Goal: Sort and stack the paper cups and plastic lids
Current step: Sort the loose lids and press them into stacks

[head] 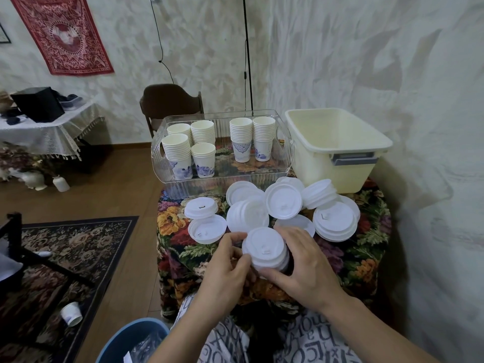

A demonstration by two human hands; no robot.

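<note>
- Holding one short stack of white round plastic lids between them, both hands hover over the near edge of the floral-cloth table: the left hand has fingers and thumb curled against the stack's left side, the right hand wraps its right side with the thumb under the front.
- Six stacks of white paper cups with blue flower prints stand upright in the clear ribbed plastic bin at the back: four on its left, two on its right.
- Between bin and hands lie loose lids and small lid piles; roughly eight groups show, overlapping, so an exact lid count cannot be told. Two single lids sit apart at the left.
- One cream rectangular plastic tub stands just beside the bin, to its right, touching the lid heap's far corner.
- One lone paper cup lies tipped on the patterned rug at the left.
- One blue round basin sits by the person's knee.
- One dark wooden chair stands behind the bin.
</note>
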